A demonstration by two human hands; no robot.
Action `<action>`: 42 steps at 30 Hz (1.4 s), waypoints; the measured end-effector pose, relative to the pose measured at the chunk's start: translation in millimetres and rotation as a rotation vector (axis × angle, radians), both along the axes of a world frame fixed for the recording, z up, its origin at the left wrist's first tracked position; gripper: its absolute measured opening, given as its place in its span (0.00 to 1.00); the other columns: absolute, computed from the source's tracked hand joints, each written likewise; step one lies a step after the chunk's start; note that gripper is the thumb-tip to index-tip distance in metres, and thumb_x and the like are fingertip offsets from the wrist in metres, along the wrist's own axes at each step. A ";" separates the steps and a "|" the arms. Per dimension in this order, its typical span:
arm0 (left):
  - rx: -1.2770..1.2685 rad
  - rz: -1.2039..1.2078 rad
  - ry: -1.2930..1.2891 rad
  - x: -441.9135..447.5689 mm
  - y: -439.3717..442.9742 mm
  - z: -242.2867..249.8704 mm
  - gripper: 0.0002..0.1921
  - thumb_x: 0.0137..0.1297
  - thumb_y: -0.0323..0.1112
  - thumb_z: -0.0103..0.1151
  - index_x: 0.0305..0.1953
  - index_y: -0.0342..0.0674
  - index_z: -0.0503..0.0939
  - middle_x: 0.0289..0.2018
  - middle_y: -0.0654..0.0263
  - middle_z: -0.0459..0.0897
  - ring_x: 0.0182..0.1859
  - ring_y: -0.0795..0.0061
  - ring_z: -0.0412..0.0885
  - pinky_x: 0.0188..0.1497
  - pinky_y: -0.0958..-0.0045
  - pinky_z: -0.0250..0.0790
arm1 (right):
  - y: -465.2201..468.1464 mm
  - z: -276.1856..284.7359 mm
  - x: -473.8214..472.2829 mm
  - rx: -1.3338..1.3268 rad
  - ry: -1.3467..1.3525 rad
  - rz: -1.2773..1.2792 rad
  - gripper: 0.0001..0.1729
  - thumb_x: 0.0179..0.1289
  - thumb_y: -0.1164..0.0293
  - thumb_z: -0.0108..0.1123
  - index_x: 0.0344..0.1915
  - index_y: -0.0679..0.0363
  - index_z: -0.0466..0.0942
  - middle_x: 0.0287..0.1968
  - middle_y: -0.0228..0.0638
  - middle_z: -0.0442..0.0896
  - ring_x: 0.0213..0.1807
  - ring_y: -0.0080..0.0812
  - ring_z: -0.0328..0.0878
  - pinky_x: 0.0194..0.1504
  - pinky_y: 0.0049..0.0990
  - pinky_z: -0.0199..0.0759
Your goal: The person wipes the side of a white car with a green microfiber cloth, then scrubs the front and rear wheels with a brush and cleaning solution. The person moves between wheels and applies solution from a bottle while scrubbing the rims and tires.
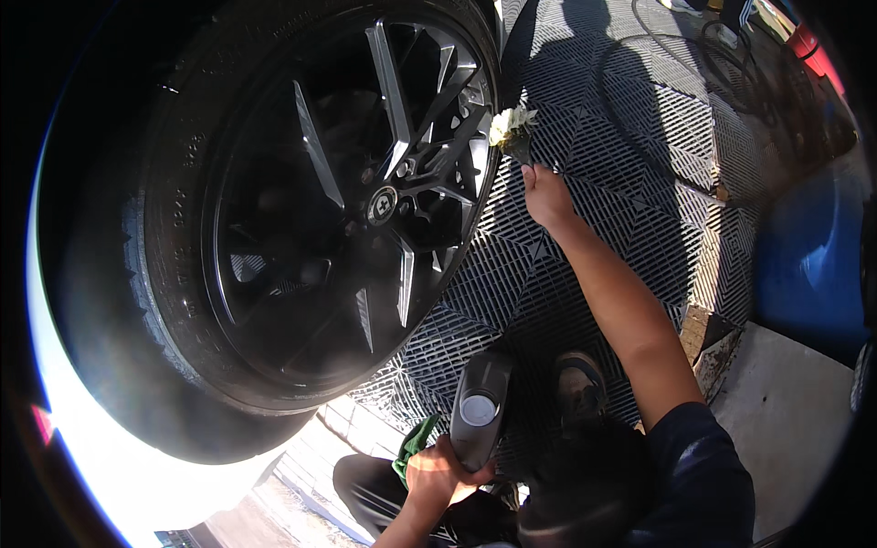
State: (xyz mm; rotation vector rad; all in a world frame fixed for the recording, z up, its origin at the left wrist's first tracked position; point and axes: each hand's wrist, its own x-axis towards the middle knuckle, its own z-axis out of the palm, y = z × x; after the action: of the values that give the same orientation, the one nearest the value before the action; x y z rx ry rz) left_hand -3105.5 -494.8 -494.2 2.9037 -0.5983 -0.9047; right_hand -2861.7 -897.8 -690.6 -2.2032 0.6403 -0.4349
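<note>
My right hand (548, 195) grips the dark handle of a brush (512, 127) with a pale, frayed tuft. The tuft sits at the right edge of a black car tyre (168, 226); whether it touches the rubber I cannot tell. Inside the tyre is a dark multi-spoke alloy wheel (401, 89) with a round centre cap (382, 205). Low in the view, my left hand (438, 472) is wrapped around a grey plastic bottle (473, 445) with a white round cap (478, 409). A green cloth (414, 442) hangs beside that hand, partly hidden by it.
Ribbed interlocking floor tiles (569, 260) lie under the wheel, partly in shadow. A black hose (634, 137) curls across them. On the right stand a blue container (812, 260) and a red object (812, 51). A shoe (579, 380) is near the bottle; other people's feet show at the top.
</note>
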 end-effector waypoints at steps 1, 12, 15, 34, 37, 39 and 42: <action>0.005 0.039 0.019 -0.5 -1.1 2.0 0.43 0.48 0.71 0.74 0.42 0.27 0.81 0.29 0.47 0.88 0.34 0.47 0.89 0.41 0.54 0.83 | 6.1 -9.2 -2.3 0.108 0.066 0.031 0.29 0.88 0.50 0.44 0.35 0.62 0.73 0.24 0.48 0.75 0.23 0.53 0.73 0.29 0.54 0.64; -0.066 0.058 -0.006 2.7 -8.4 2.4 0.37 0.49 0.62 0.77 0.39 0.26 0.81 0.27 0.46 0.87 0.32 0.45 0.89 0.38 0.54 0.84 | 111.5 -19.3 -73.2 0.789 0.489 0.269 0.35 0.90 0.54 0.37 0.24 0.63 0.70 0.18 0.42 0.77 0.11 0.33 0.68 0.19 0.41 0.71; -0.160 0.002 -0.094 0.2 -3.6 -4.7 0.38 0.50 0.66 0.76 0.36 0.28 0.79 0.22 0.50 0.85 0.26 0.51 0.88 0.30 0.57 0.82 | 124.9 -19.2 -79.2 0.875 0.484 0.180 0.31 0.88 0.54 0.43 0.28 0.63 0.72 0.19 0.40 0.78 0.12 0.31 0.71 0.15 0.35 0.66; -0.027 0.177 0.336 -18.0 0.6 20.3 0.41 0.53 0.68 0.72 0.41 0.27 0.77 0.23 0.48 0.87 0.27 0.49 0.89 0.32 0.54 0.83 | 231.8 112.4 -119.2 1.545 0.997 0.799 0.23 0.84 0.55 0.53 0.28 0.53 0.70 0.17 0.27 0.73 0.11 0.19 0.65 0.12 0.23 0.61; -0.025 0.169 0.336 -17.8 -0.5 18.5 0.42 0.54 0.69 0.72 0.43 0.27 0.77 0.25 0.48 0.88 0.28 0.49 0.90 0.32 0.54 0.83 | 241.5 147.7 -112.7 1.635 0.817 1.265 0.29 0.86 0.55 0.50 0.23 0.56 0.71 0.16 0.29 0.73 0.10 0.19 0.66 0.12 0.22 0.61; -0.008 0.158 0.350 -17.8 0.0 15.9 0.43 0.54 0.70 0.72 0.44 0.27 0.76 0.26 0.48 0.89 0.28 0.49 0.90 0.33 0.54 0.84 | 231.0 144.5 -103.1 1.373 0.814 1.298 0.33 0.86 0.53 0.51 0.18 0.55 0.70 0.16 0.28 0.74 0.10 0.19 0.67 0.15 0.20 0.61; -0.063 0.171 0.334 -23.7 6.6 14.9 0.42 0.56 0.69 0.72 0.42 0.26 0.75 0.25 0.48 0.88 0.30 0.46 0.90 0.33 0.52 0.83 | 189.3 93.6 -92.4 0.993 0.880 1.281 0.28 0.81 0.49 0.59 0.25 0.55 0.73 0.18 0.26 0.74 0.13 0.16 0.68 0.16 0.21 0.62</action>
State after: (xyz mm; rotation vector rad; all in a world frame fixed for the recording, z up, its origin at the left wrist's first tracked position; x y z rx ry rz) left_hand -3129.2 -488.2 -479.4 2.6117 -0.3398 -1.2793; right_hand -2954.0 -708.5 -597.0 -1.2956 -0.2431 1.2748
